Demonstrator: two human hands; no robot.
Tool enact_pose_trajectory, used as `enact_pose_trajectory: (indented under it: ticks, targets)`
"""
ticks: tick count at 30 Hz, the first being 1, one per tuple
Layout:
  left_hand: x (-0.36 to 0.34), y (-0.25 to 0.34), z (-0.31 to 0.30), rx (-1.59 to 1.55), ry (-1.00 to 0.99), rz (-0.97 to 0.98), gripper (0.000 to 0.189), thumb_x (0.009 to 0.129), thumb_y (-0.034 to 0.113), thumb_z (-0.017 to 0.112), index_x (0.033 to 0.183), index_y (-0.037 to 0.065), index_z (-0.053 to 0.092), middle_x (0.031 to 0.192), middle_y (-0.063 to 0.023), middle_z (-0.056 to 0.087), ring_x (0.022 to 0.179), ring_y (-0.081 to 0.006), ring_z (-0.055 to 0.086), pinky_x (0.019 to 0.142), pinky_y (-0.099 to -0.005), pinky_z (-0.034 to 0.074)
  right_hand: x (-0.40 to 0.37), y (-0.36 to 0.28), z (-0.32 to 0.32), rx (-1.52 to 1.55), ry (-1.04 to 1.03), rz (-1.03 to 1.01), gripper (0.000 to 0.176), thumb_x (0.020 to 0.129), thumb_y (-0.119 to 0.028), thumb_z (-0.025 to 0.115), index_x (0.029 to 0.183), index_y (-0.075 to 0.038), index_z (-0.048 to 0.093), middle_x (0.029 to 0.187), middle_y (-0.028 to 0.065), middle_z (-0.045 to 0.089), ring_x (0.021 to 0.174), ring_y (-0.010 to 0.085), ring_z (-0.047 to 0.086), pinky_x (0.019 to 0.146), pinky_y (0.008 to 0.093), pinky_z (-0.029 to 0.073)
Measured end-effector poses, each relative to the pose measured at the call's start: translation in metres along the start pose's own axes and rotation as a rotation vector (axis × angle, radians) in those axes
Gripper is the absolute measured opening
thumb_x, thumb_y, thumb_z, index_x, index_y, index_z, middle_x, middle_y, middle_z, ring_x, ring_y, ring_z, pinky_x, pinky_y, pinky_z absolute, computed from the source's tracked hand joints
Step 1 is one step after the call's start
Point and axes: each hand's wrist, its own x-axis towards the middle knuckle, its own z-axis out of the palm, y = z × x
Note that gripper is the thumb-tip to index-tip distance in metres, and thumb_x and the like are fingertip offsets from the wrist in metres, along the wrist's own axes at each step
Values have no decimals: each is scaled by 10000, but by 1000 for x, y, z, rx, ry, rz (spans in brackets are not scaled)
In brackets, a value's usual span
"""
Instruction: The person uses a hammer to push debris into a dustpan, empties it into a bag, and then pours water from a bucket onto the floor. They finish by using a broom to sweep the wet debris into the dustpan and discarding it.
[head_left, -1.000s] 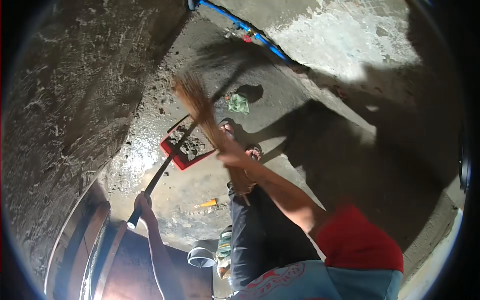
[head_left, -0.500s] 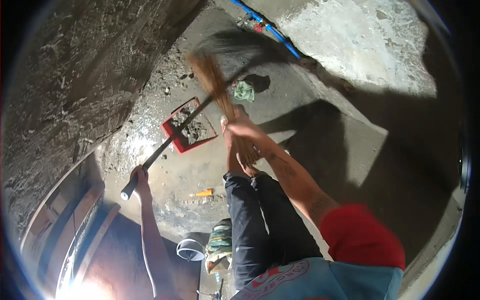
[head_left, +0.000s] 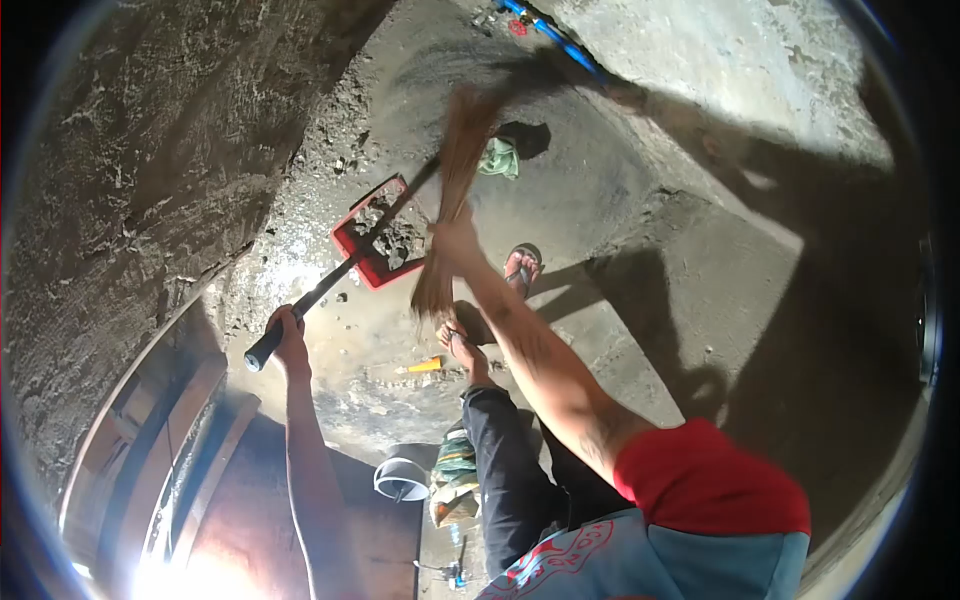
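Note:
My left hand (head_left: 289,340) is wrapped round the black end of a long dark handle (head_left: 325,287). That handle runs over a red long-handled dustpan (head_left: 377,278) on the floor, which holds grey rubble (head_left: 398,243). My right hand (head_left: 455,248) is closed around the middle of a straw broom (head_left: 468,150), blurred by motion. The broom's long bristles point away from me, and its shorter end (head_left: 432,290) hangs toward my feet. Its bristles cross in front of the handle's far part, just right of the dustpan.
Loose debris (head_left: 345,130) lies along the rough left wall. A green crumpled cloth (head_left: 499,158), a yellow cone-shaped piece (head_left: 426,364), a pail (head_left: 402,480) and a stuffed sack (head_left: 455,470) are on the floor. Blue pipe (head_left: 565,45) follows the far wall. My sandalled feet (head_left: 522,268) stand apart.
The broom has swung right, from leaning left to nearly upright. My feet have moved apart, one farther forward and right. The dustpan remains under the handle as the view shifts slightly.

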Motion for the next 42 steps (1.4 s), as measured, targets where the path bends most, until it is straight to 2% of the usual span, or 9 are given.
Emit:
enact_pose_trajectory:
  ticks: [3,4,6,10,12,21,30,36,42]
  targets:
    - [-2,7,11,-12,7,-1,168,886,152,536,1006,38,566,996,-72,559,874,-140,548,749,-258,492,79,41,25,304,-294,294,185,727,-53,578,893,-56,496,722,111,495,571,222,539,442,406,459]
    - [-2,5,12,14,7,3,170,887,156,536,1008,40,565,1001,-71,560,885,-144,547,752,-260,491,76,74,33,580,-592,-242,100,734,-83,602,795,-61,527,685,88,509,535,227,529,462,431,451]
    - [-4,-7,5,38,4,1,172,888,161,537,1010,43,564,1006,-70,561,896,-147,547,755,-263,491,19,-9,44,-168,-529,-230,109,753,-39,594,837,-51,525,596,57,482,488,207,520,427,382,439]
    - [-9,1,-2,18,11,-13,176,891,190,543,1012,63,566,1048,-63,560,939,-151,546,792,-282,480,-52,-50,19,167,-418,171,471,743,-2,595,1169,-38,397,634,99,504,500,225,553,404,362,449]
    - [-3,-2,-2,8,5,-8,172,892,183,547,1018,68,564,1062,-54,559,952,-151,544,796,-285,481,-44,-56,-13,-567,-79,-418,641,779,-147,636,1302,-22,287,759,190,596,678,267,625,640,390,505]
    - [-4,-11,-14,3,1,30,160,884,156,535,1008,65,580,1037,-49,570,921,-144,549,773,-275,488,137,-170,-211,-2433,-165,-444,331,931,-286,401,1229,-198,514,764,109,611,700,236,608,589,385,496]
    - [-1,-5,1,-47,12,99,184,879,152,542,964,-4,589,886,-63,573,794,-126,543,670,-237,474,15,-249,-158,-2426,-122,-779,502,873,-151,509,1352,-230,384,669,106,594,608,252,603,511,370,484]
    - [-5,12,9,-76,52,50,186,885,154,548,971,0,606,928,-75,577,769,-117,549,652,-213,481,137,-217,-172,-2577,6,-723,214,724,-64,646,928,-92,702,890,100,682,788,263,656,548,466,527]
    - [-1,11,16,-50,87,62,169,873,157,561,951,20,620,850,-50,586,708,-98,537,615,-210,459,24,-287,-197,-2680,0,-720,573,818,-26,480,1359,-179,368,742,97,630,647,222,629,503,345,507]
